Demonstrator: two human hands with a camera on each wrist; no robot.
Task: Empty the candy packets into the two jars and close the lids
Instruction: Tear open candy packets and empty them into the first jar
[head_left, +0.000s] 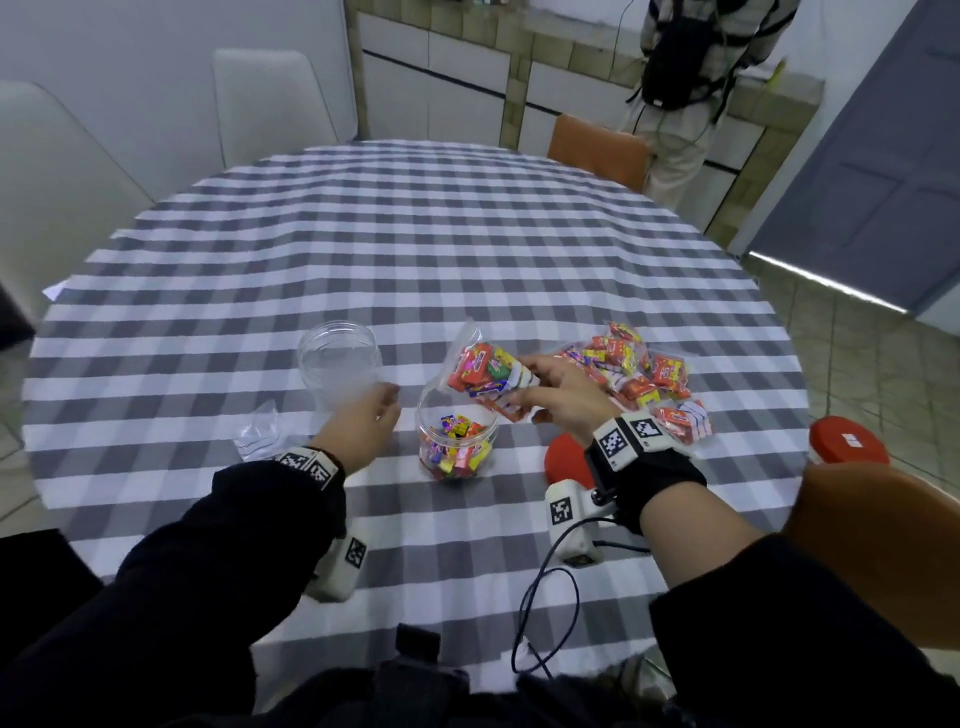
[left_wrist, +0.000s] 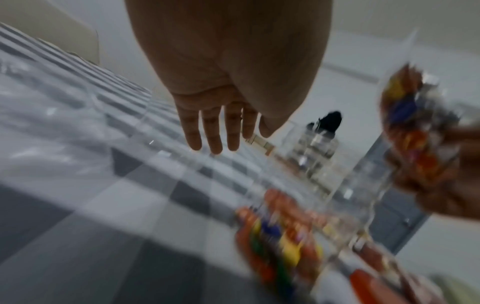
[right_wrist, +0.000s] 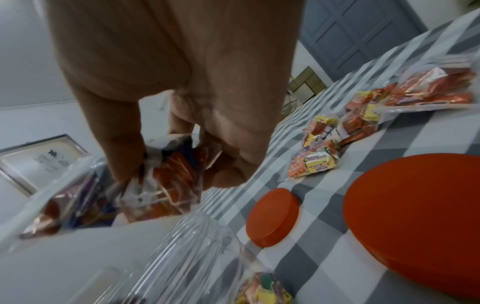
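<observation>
A clear jar (head_left: 457, 441) partly filled with colourful candies stands near the table's front middle, seen blurred in the left wrist view (left_wrist: 298, 236). My right hand (head_left: 550, 397) grips a clear candy packet (head_left: 483, 371) tilted just above that jar; the same packet (right_wrist: 155, 181) shows between my fingers (right_wrist: 122, 148). An empty clear jar (head_left: 337, 364) stands to the left. My left hand (head_left: 371, 415) hovers between the two jars, fingers (left_wrist: 213, 127) straight and holding nothing. Two red lids (head_left: 563, 460) (head_left: 847, 441) lie on the cloth at right.
A pile of full candy packets (head_left: 649, 379) lies right of my right hand. An empty crumpled bag (head_left: 260, 436) lies at the left. The checked tablecloth (head_left: 415, 234) stretches bare beyond. Chairs ring the table; a person (head_left: 691, 93) stands at the far counter.
</observation>
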